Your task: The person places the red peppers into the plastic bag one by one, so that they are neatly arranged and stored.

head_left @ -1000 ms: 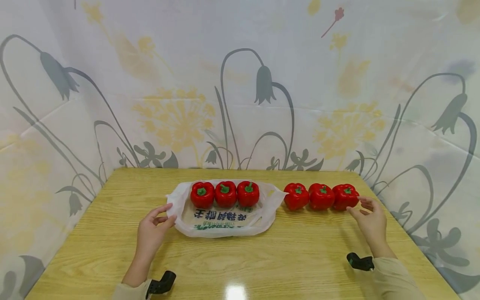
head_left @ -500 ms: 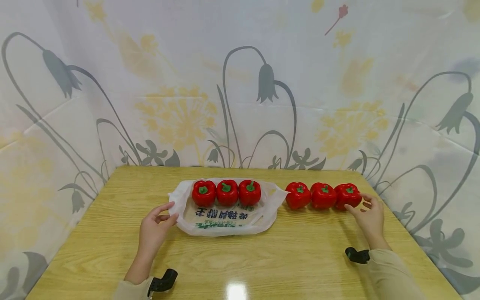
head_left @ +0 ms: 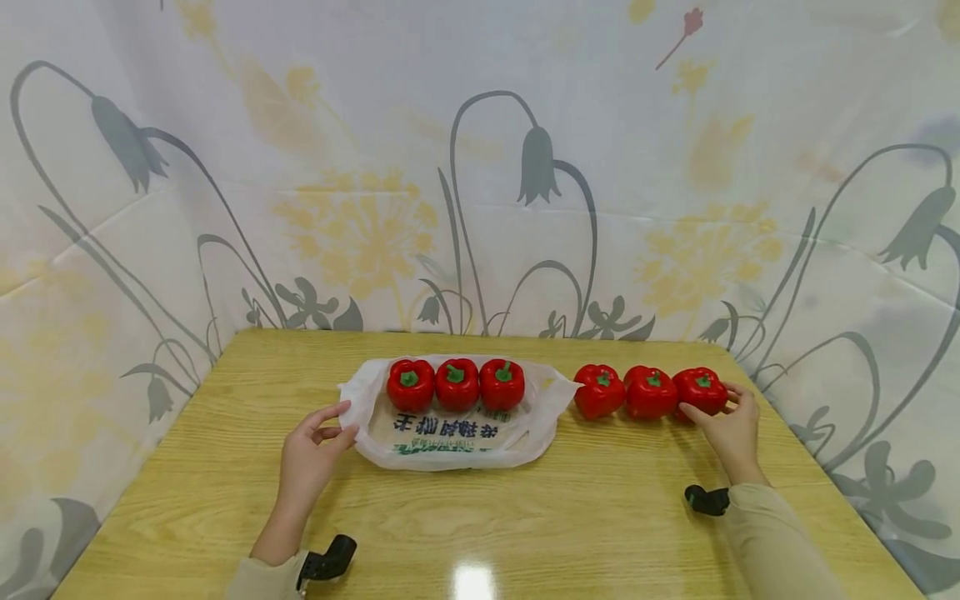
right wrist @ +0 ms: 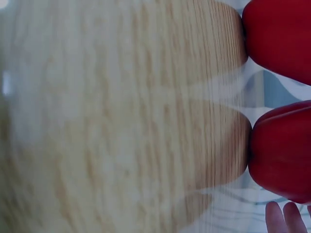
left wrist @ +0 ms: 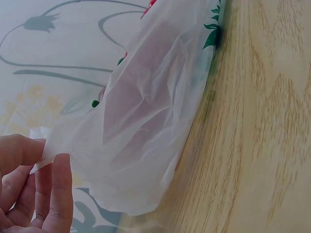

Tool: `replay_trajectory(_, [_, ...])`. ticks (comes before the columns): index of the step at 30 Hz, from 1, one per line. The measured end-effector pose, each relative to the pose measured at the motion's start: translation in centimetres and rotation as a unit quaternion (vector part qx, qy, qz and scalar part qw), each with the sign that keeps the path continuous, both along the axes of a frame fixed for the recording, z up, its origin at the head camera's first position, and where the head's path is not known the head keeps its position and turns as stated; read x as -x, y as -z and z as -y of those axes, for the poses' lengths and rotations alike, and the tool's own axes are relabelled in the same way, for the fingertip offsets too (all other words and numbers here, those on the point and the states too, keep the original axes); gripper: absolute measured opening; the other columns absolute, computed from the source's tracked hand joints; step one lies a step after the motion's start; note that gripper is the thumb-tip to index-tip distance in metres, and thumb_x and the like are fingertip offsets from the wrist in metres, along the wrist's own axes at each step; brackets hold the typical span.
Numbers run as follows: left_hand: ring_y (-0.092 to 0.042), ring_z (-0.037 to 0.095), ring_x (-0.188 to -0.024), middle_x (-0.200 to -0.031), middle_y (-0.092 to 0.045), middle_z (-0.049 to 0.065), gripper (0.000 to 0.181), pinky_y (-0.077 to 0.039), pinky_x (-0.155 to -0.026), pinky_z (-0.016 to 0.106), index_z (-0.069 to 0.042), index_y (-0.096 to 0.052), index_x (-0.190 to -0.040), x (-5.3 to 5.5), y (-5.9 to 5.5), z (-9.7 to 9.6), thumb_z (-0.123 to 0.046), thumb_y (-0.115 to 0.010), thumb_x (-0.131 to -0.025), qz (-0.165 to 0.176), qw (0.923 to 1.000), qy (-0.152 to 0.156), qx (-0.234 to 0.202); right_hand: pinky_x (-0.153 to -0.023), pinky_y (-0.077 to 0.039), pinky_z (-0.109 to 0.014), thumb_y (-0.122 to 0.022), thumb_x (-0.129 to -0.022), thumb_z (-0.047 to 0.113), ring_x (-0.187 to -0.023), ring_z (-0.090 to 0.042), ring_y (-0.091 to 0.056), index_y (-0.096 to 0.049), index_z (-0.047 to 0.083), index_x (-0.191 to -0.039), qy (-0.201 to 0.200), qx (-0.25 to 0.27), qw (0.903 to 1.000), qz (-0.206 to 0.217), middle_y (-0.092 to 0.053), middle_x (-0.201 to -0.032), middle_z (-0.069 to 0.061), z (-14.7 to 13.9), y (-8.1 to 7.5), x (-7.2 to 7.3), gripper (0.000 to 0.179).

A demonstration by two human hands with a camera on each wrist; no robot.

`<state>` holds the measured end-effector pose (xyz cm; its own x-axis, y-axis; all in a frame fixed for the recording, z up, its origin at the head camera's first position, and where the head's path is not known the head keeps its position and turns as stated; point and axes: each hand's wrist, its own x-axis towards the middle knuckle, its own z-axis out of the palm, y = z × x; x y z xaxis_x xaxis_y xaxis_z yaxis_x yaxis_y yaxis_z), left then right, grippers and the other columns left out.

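My left hand (head_left: 311, 450) pinches the left rim of a thin white plastic bag (head_left: 450, 460) printed with dark lettering. The left wrist view shows the bag's edge (left wrist: 58, 150) between thumb and fingers. Inside the bag, at its back, three red bell peppers stand in a row, the leftmost bell pepper (head_left: 410, 387) nearest that hand. To the bag's right three more form a second row. My right hand (head_left: 727, 429) holds the rightmost bell pepper (head_left: 696, 385), thumb across its front, fingers on its right side. In the right wrist view only some fingertips (right wrist: 279, 218) show beside the pepper (right wrist: 282, 150).
Everything rests on a wood-grain table (head_left: 525, 533). The middle bell pepper (head_left: 650, 400) touches the held one, and another bell pepper (head_left: 600, 400) stands by the bag's right corner. A flower-patterned cloth (head_left: 480, 167) hangs behind and at both sides.
My right hand has moved left and forward, from beside the rightmost bell pepper to around it. The left hand keeps its pinch on the bag. The view has shifted slightly.
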<state>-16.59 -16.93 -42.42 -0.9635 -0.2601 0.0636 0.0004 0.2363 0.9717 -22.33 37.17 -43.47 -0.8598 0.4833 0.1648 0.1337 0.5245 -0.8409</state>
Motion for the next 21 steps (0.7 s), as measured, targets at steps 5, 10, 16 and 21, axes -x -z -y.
replay_trajectory(5, [-0.056, -0.001, -0.078, -0.120, -0.054, 0.012, 0.037, -0.049, -0.059, 0.021, -0.004, -0.061, -0.121, 0.04, -0.06, -0.01, -0.010, -0.069, -0.085, 0.003, 1.0000, -0.001, 0.004, -0.089, -0.035, -0.042, -0.072, -0.082, 0.024, -0.116, -0.037, -0.034, -0.024, -0.003, -0.138, 0.008, 0.005, 0.9999, -0.007, -0.028, -0.136, -0.025, 0.21, -0.14, 0.16, 0.079])
replay_trajectory(10, [-0.055, -0.001, -0.079, -0.122, -0.053, 0.012, 0.038, -0.050, -0.061, 0.020, -0.004, -0.060, -0.122, 0.06, -0.02, 0.03, -0.012, -0.068, -0.086, 0.002, 1.0000, 0.000, 0.007, -0.090, -0.034, -0.043, -0.071, -0.082, 0.021, -0.117, -0.037, -0.033, -0.025, -0.004, -0.137, 0.012, 0.001, 0.9998, -0.016, -0.029, -0.134, -0.025, 0.32, -0.18, 0.15, 0.076])
replay_trajectory(16, [-0.056, -0.002, -0.077, -0.119, -0.055, 0.013, 0.037, -0.048, -0.057, 0.020, -0.004, -0.061, -0.120, 0.04, 0.16, 0.00, -0.009, -0.069, -0.085, -0.003, 1.0000, -0.006, 0.005, -0.089, -0.034, -0.042, -0.072, -0.082, 0.020, -0.117, -0.036, -0.034, -0.026, -0.004, -0.137, 0.017, 0.002, 0.9995, -0.026, -0.030, -0.135, -0.024, 0.33, -0.24, 0.12, 0.075])
replay_trajectory(21, [-0.056, -0.002, -0.076, -0.117, -0.055, 0.014, 0.037, -0.046, -0.056, 0.019, -0.004, -0.061, -0.120, 0.01, 0.14, 0.00, -0.008, -0.069, -0.085, -0.006, 1.0000, -0.005, 0.002, -0.090, -0.034, -0.040, -0.072, -0.082, 0.020, -0.118, -0.033, -0.033, -0.027, -0.003, -0.137, 0.018, 0.007, 0.9991, -0.037, -0.031, -0.135, -0.021, 0.35, -0.72, 0.12, 0.075])
